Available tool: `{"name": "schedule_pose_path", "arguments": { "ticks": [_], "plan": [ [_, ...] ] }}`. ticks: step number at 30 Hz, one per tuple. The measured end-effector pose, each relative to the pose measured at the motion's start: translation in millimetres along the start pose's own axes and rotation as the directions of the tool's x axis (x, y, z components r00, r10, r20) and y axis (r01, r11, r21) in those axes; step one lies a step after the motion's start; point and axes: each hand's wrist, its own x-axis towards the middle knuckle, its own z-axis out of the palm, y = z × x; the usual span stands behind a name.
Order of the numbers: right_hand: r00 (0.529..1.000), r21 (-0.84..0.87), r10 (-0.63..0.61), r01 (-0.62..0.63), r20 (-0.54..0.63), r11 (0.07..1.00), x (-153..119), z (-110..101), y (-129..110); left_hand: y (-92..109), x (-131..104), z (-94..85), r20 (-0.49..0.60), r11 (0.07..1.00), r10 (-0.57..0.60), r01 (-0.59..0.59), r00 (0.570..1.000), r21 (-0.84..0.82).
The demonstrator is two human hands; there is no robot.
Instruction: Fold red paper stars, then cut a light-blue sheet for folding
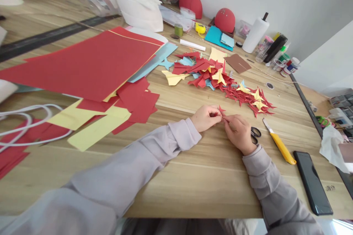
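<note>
Between the fingertips of both hands is a small red paper star (pixel 221 110), one point sticking up. My left hand (pixel 206 118) pinches it from the left, fingers closed. From the right, my right hand (pixel 238 132) closes thumb and fingers on its lower edge. Black-handled scissors (pixel 255 134) lie partly hidden behind my right hand. Beyond the hands spreads a pile of red folded paper stars (pixel 237 93) with some yellow and blue ones among them.
Large red sheets (pixel 91 62) and yellow strips (pixel 99 130) cover the left side. A yellow cutter (pixel 281 147) and a black phone (pixel 313 183) lie at the right. A white roll (pixel 255 35) stands at the back, near bottles. White cable loops lie far left.
</note>
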Motion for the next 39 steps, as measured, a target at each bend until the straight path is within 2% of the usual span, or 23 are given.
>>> {"name": "schedule_pose_path", "arguments": {
  "ticks": [4,10,14,18,21,25,28,30,35,39],
  "plan": [
    [0.99,-0.127,-0.138,0.141,0.035,0.982,0.7,-2.6,0.9,3.1,-0.3,0.4,0.022,0.995,-0.09,0.091,0.996,-0.037],
    [0.96,-0.235,-0.26,0.277,0.103,0.932,3.1,-7.6,0.0,6.3,-1.0,0.0,0.029,0.987,-0.156,0.157,0.987,-0.044],
    [0.942,-0.283,-0.297,0.331,0.157,0.9,2.8,-9.4,0.2,4.7,-1.0,-1.5,0.043,0.981,-0.167,0.17,0.985,-0.093],
    [0.943,-0.303,-0.288,0.328,0.169,0.895,3.0,-9.0,-0.7,2.4,-0.6,-1.7,0.016,0.975,-0.173,0.173,0.985,-0.137],
    [0.963,-0.298,-0.235,0.264,0.129,0.917,2.6,-7.5,-1.6,0.2,-0.1,-1.5,-0.007,0.975,-0.157,0.154,0.988,-0.159],
    [0.999,-0.175,-0.035,0.038,0.018,0.984,1.1,-5.8,-2.1,-3.9,0.4,-0.8,-0.022,0.988,-0.092,0.089,0.995,-0.129],
    [0.99,-0.02,0.138,-0.138,-0.005,0.99,1.5,-6.0,-3.8,-5.9,-0.2,0.5,0.005,0.996,-0.046,0.047,0.999,-0.074],
    [0.979,0.057,0.203,-0.204,0.021,0.977,2.2,-6.3,-5.1,-6.0,-1.1,1.5,0.015,0.999,-0.005,0.005,1.0,-0.039],
    [0.963,0.125,0.253,-0.262,0.088,0.957,1.7,-3.9,-4.5,-5.1,-2.6,3.0,-0.015,0.993,0.097,-0.096,0.995,0.069],
    [0.964,0.103,0.25,-0.259,0.089,0.961,0.3,-1.3,-2.8,-5.9,-2.4,3.1,-0.008,0.987,0.105,-0.103,0.994,0.126]
  ]
}}
